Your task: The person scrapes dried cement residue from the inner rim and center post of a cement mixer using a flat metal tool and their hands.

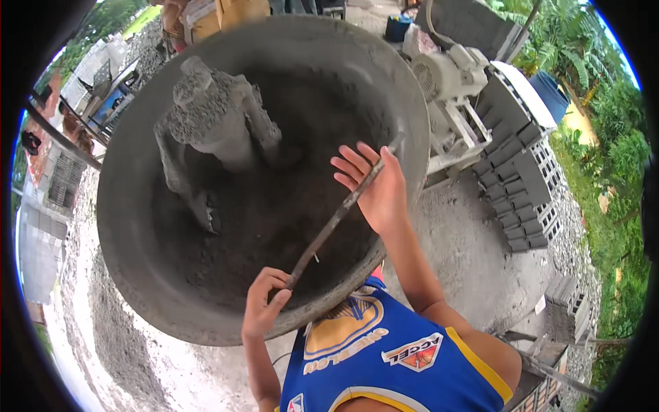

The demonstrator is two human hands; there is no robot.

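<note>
A long, thin, grey-brown stick (331,225) slants across the near right side of a big round mixer pan (127,254). My left hand (262,302) is closed around its lower end, close to the pan's front rim. Farther up, my right hand (376,189) has its palm turned up and fingers stretched out, with the stick lying across it beside the thumb. Dark, powdery mix (254,240) covers the pan's floor. From the pan's middle rises a cement-crusted hub (223,134) with mixing arms, one (178,168) reaching down toward the mix.
A pale motor (439,75) on a metal frame stands against the pan's right side. Hollow concrete blocks (525,185) are stacked beyond it, with a blue drum (549,96) behind. A dark blue bucket (398,29) sits at the back. Gravel lies left of the pan.
</note>
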